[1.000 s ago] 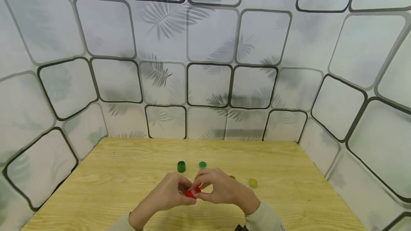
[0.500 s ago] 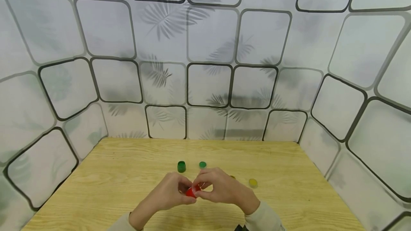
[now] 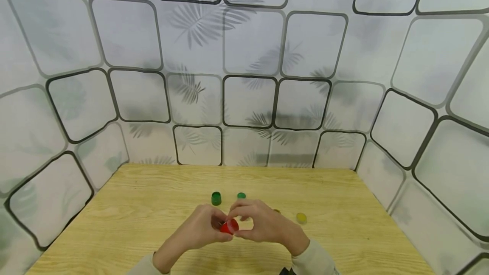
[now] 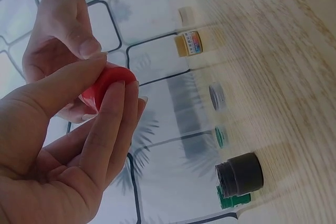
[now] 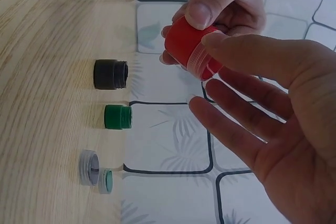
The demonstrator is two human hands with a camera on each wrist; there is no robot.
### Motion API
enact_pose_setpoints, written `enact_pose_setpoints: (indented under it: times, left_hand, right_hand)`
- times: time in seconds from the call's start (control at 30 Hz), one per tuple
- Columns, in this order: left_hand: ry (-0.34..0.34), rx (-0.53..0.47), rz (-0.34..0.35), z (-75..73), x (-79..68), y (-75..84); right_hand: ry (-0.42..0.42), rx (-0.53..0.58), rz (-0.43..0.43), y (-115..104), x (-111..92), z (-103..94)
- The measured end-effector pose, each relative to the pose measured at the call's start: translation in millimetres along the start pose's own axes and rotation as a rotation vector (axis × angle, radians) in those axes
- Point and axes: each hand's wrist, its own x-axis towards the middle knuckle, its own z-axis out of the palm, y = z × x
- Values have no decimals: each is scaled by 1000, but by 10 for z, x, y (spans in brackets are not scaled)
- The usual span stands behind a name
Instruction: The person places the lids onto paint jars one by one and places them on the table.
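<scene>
Holding red screw-top jar [image 5: 180, 43] above counter [image 3: 153, 207]

Your left hand [image 3: 202, 227] pinches it between thumb and fingers. Your right hand [image 3: 267, 223] sits at the clear ribbed end [image 5: 197, 62], fingers loosely spread, thumb tip overlapping it; contact unclear. Black jar [image 5: 107, 74] and green jar [image 5: 116, 117] stand on the counter, a green lid [image 5: 107, 181] near the green one.

On wood-grain table [image 3: 145, 207]: black jar [image 5: 109, 74], green jar [image 3: 216, 199], yellow jar [image 4: 191, 43], loose lids [image 3: 301, 218].

The label [image 4: 192, 42] on the yellow jar [image 4: 181, 46] is unreadable
</scene>
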Motion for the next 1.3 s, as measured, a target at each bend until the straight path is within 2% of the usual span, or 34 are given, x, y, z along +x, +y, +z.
enact_pose_setpoints:
  times: [0.2, 0.7, 0.8, 1.03, 1.3]
  left_hand:
    - [2, 12, -12, 8, 6, 19]
    - [-4, -6, 1, 25, -2, -5]
    - [1, -1, 10, 25, -2, 2]
    - [9, 20, 37, 31, 2, -8]
    - [0, 33, 34, 38, 17, -27]
  right_hand:
    - [5, 17, -44, 10, -5, 3]
    - [10, 64, -29, -28, -14, -3]
    - [2, 59, -6, -18, -10, -2]
    - [14, -16, -29, -12, 8, 5]
    - [-6, -17, -5, -32, 14, -7]
